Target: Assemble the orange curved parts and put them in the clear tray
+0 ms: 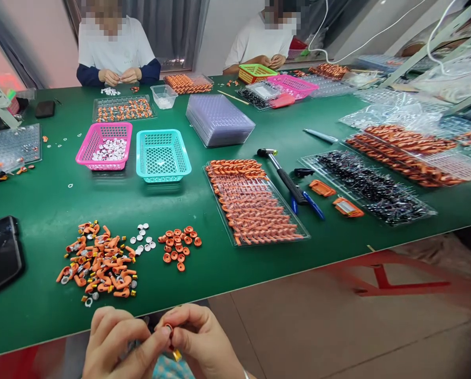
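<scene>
Just off the table's front edge, my left hand and my right hand meet at their fingertips. Between them is a small orange earbud part, with a gold tab sticking out below. Thumb and index finger of both hands pinch it, so most of it is covered. On the table beyond lies a heap of orange earbud shells with gold tabs. Beside the heap are small white discs and a cluster of orange round caps.
A pink basket of white pieces and a turquoise basket stand mid-table. Trays of orange shells and black wired parts lie right, near a hammer. A phone lies left. Two people sit opposite.
</scene>
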A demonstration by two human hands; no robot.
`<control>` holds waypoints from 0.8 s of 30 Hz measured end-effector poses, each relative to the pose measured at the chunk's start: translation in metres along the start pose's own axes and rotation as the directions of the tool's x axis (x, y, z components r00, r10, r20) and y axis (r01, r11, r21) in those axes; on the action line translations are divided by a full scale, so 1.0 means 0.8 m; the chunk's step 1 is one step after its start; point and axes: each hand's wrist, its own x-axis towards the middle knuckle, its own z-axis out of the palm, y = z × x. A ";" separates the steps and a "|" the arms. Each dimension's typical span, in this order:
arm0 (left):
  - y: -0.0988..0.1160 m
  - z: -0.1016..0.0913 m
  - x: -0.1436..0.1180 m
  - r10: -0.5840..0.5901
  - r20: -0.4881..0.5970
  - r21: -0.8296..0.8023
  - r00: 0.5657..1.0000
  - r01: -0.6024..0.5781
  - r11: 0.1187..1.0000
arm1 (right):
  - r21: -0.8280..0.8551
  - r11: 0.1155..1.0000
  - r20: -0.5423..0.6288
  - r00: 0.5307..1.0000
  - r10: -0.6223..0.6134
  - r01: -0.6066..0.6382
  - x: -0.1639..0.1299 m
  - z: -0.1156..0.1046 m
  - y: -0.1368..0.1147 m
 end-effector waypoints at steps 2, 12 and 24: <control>0.000 -0.001 0.000 0.010 0.000 0.012 1.000 -0.010 1.000 | -0.008 1.000 0.003 1.000 -0.008 0.008 0.000 -0.001 0.001; -0.002 -0.002 0.006 0.014 0.052 0.003 0.999 -0.014 1.000 | -0.076 0.997 0.008 1.000 -0.001 0.002 -0.001 -0.004 -0.005; 0.004 -0.004 0.001 -0.015 -0.012 0.091 1.000 0.016 0.996 | 0.005 0.997 -0.004 0.997 0.077 -0.077 -0.003 0.003 -0.007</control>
